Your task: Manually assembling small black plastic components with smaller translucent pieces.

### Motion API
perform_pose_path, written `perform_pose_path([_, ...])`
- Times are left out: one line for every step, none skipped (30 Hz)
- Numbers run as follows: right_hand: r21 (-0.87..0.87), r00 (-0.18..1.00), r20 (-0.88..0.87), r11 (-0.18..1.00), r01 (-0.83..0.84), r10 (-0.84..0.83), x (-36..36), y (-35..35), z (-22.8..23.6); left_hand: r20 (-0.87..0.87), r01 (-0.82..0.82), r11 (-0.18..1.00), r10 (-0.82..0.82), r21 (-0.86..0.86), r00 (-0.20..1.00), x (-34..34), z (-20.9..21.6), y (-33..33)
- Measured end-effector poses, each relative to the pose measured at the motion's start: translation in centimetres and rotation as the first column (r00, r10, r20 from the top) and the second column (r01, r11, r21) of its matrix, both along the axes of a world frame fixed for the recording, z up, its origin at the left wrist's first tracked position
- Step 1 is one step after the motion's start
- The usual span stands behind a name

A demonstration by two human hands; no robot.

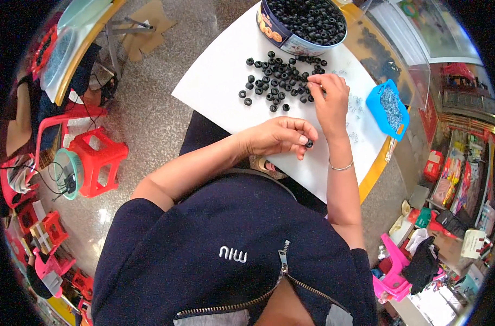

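My left hand [282, 137] is near the front edge of the white tabletop [215, 89], its thumb and fingers closed on a small black bead-like part [309, 144]. My right hand [332, 99] is at the right edge of a loose pile of similar black parts [277, 79], its thumb and forefinger pinched together. Whether something is in that pinch I cannot make out. Many of the black parts show a round hole. Behind the pile, a round printed tub [299, 44] is heaped with more of them.
A blue tray [373, 108] of small clear pieces stands at the table's right edge, with similar pieces scattered beside it. A clear plastic sheet [418, 81] hangs beyond. Red stools [98, 163] stand on the floor at left, a pink chair [391, 271] at lower right.
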State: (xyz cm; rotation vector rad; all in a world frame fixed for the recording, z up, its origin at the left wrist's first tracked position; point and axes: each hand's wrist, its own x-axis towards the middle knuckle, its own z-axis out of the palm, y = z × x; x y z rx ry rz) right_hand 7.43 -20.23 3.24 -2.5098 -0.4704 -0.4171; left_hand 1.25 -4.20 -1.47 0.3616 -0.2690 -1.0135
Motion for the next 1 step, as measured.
perform_pose_path([-0.044,1.000,-0.015,0.999,-0.017,0.016,-0.03,0.14,0.20,-0.001,0.002,1.000,-0.002,0.001,1.000,-0.06,-0.02,-0.03])
